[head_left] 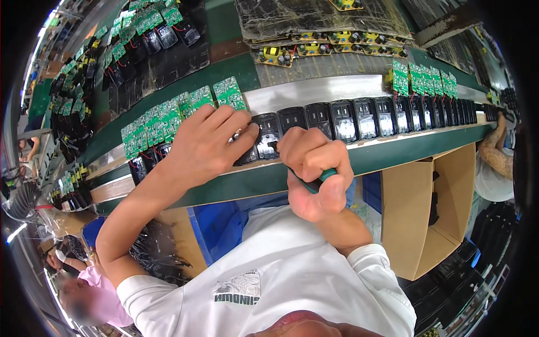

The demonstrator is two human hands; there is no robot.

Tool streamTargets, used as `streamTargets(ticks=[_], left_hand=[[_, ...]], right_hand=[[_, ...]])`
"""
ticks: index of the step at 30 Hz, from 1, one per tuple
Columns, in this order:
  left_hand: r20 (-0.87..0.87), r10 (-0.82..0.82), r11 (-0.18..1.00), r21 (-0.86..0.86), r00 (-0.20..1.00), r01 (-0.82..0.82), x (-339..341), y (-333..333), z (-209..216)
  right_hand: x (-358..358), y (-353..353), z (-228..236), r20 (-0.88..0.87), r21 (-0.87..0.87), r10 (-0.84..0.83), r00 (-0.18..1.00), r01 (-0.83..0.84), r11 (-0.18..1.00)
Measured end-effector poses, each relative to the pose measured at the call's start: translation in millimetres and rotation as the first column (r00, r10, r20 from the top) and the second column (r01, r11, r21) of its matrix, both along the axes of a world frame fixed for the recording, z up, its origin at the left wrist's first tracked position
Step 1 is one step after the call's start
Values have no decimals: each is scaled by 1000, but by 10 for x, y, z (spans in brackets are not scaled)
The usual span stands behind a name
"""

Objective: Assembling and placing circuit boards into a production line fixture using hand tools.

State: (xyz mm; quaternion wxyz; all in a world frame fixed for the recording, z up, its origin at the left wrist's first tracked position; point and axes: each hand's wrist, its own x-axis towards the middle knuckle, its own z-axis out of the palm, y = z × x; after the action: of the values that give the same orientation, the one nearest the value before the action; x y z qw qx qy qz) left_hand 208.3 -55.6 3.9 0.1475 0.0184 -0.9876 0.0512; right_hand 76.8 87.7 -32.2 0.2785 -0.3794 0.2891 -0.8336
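My right hand (pixel 320 174) is closed round green-handled pliers (pixel 328 174); their dark tip reaches left toward a black plastic casing (pixel 268 130) in a long row. On the casing's left, my left hand (pixel 210 143) rests with curled fingers, low over the row. Something small and silvery shows at its fingers, perhaps a ring. What the fingertips hold is hidden beneath them. Just behind that hand stands a green circuit board (pixel 229 93). More green boards (pixel 163 121) sit against casings farther left, with red wires between.
The row runs along a green-edged bench (pixel 370 157); more boards (pixel 429 80) stand at its right. Yellow-and-black components (pixel 275 56) lie on stacked sheets (pixel 325 25) behind. An open cardboard box (pixel 407 213) stands below right. A co-worker's tattooed arm (pixel 494 149) is at the far right.
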Motion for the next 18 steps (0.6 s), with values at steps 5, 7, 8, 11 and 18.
streamTargets(ticks=[5, 7, 8, 11, 18], left_hand=[[1, -4, 1000, -23, 1000, 4, -8, 6, -18], [5, -8, 1000, -29, 1000, 9, -19, 8, -21], [5, -8, 1000, -28, 1000, 8, -24, 7, -30], [14, -37, 997, -69, 999, 38, -39, -3, -73], [-8, -113, 988, -108, 994, 112, -87, -44, -50]], right_hand=[[15, -76, -42, -2, -90, -50, 999, 49, 995], [22, -110, -61, 26, -178, -95, 995, 98, 979], [19, -100, -59, 25, -176, -95, 995, 98, 979], [-6, -27, -21, -20, -71, -16, 1000, 14, 997], [-77, -257, 71, 11, -20, -53, 999, 53, 998]])
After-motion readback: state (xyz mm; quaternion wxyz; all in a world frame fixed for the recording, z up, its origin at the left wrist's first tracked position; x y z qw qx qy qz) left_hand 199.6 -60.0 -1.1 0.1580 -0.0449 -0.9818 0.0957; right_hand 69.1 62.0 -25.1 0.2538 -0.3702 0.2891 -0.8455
